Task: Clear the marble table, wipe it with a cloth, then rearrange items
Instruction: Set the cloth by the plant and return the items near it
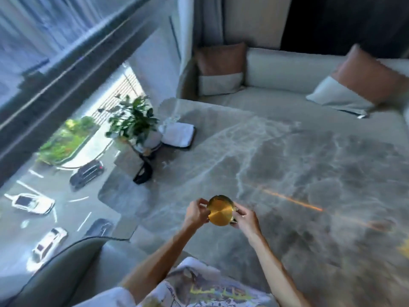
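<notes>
Gold metal cup (220, 211): rigid, light, likely slippery; left hand (196, 212) and right hand (246, 219) grip closed on its sides above table (287, 165).

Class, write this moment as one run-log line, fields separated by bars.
hands: left hand and right hand hold gold cup | place: above marble table | far end: plant, white cloth

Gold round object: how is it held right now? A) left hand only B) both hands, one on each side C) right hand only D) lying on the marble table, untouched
B: the left hand and the right hand each grip one side of the gold round object, holding it above the marble table.
</notes>
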A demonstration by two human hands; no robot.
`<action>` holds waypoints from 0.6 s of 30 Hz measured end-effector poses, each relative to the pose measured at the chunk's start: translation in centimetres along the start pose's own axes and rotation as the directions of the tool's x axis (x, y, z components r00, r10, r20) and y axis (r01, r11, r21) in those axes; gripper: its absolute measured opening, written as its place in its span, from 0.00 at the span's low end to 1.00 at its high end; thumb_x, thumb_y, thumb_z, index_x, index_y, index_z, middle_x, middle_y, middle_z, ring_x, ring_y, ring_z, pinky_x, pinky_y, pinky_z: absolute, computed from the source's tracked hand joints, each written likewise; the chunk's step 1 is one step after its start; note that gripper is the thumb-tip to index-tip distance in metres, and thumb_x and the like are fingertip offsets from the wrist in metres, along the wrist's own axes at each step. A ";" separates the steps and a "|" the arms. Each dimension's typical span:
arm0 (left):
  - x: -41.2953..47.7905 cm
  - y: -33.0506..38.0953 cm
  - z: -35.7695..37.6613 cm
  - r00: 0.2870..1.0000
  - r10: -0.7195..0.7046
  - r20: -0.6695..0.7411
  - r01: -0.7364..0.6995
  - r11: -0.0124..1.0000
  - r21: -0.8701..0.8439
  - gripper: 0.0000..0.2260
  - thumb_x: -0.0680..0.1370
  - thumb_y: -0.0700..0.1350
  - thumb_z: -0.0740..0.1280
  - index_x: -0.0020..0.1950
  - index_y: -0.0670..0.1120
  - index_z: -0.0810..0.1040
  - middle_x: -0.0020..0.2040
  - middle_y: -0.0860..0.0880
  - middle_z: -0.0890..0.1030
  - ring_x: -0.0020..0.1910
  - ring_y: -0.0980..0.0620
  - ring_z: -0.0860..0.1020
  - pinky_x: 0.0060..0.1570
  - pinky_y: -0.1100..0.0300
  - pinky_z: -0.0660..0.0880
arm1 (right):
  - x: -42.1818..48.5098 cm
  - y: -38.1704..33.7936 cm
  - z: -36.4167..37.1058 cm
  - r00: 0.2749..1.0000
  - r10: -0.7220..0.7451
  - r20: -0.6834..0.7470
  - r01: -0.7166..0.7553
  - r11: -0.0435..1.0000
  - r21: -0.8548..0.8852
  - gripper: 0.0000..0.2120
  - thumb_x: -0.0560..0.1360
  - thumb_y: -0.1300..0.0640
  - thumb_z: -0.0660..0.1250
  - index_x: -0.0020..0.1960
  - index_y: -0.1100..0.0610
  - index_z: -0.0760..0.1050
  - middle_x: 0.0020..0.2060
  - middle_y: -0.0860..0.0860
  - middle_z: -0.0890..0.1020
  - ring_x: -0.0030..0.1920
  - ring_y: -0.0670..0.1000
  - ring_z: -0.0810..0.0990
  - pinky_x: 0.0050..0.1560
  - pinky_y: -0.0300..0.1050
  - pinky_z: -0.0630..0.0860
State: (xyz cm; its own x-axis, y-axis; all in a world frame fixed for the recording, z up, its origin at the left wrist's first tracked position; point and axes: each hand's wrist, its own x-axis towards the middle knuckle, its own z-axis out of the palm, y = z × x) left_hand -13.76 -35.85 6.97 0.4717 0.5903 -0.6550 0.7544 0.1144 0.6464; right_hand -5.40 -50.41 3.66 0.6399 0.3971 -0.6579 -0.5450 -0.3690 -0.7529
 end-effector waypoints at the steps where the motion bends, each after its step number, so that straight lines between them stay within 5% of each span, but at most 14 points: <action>1: 0.0 -0.7 -1.6 1.000 -0.007 -0.022 0.007 1.000 -0.001 0.14 0.72 0.31 0.62 0.56 0.38 0.78 0.40 0.39 0.79 0.30 0.45 0.76 0.38 0.52 0.78 | -0.2 -0.3 1.7 0.999 0.009 0.030 -0.009 1.000 -0.006 0.19 0.79 0.69 0.62 0.69 0.59 0.74 0.50 0.55 0.80 0.41 0.48 0.80 0.31 0.33 0.79; 7: 1.1 -4.1 -7.3 0.990 -0.007 -0.143 -0.001 0.999 -0.053 0.13 0.74 0.35 0.64 0.57 0.36 0.80 0.47 0.34 0.83 0.38 0.43 0.80 0.46 0.43 0.82 | 1.0 -0.6 7.8 0.960 0.063 0.272 -0.007 0.979 -0.202 0.27 0.78 0.71 0.56 0.70 0.49 0.73 0.54 0.50 0.82 0.48 0.49 0.79 0.48 0.45 0.80; 11: 1.9 -5.4 -9.6 0.976 -0.031 -0.213 0.008 0.994 -0.108 0.17 0.72 0.41 0.67 0.59 0.36 0.78 0.49 0.36 0.82 0.44 0.40 0.82 0.47 0.40 0.81 | 2.4 -0.4 11.0 0.950 0.104 0.296 -0.016 0.959 -0.284 0.29 0.76 0.68 0.58 0.52 0.33 0.79 0.41 0.40 0.83 0.46 0.46 0.78 0.47 0.43 0.76; 14: 4.7 -5.8 -11.8 0.983 -0.012 -0.186 -0.001 0.998 -0.068 0.17 0.70 0.42 0.69 0.57 0.38 0.78 0.49 0.40 0.83 0.49 0.40 0.83 0.49 0.43 0.81 | 4.0 -0.9 13.8 0.958 0.101 0.267 -0.038 0.972 -0.232 0.25 0.76 0.65 0.60 0.55 0.36 0.80 0.39 0.43 0.82 0.44 0.46 0.76 0.45 0.43 0.74; 18: 10.3 -5.6 -16.3 0.995 0.027 -0.096 -0.020 0.997 0.070 0.14 0.74 0.38 0.67 0.59 0.41 0.81 0.53 0.42 0.85 0.53 0.45 0.83 0.54 0.49 0.81 | 6.2 -2.3 19.2 0.970 0.093 0.224 -0.031 0.963 -0.267 0.22 0.76 0.63 0.60 0.59 0.39 0.79 0.48 0.46 0.84 0.48 0.46 0.79 0.48 0.41 0.76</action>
State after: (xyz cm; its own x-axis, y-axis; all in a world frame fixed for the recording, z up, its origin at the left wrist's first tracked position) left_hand -20.58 -17.41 3.00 0.4460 0.6669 -0.5969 0.7749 0.0461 0.6304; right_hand -10.61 -30.93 0.93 0.4490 0.5390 -0.7127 -0.4001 -0.5919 -0.6997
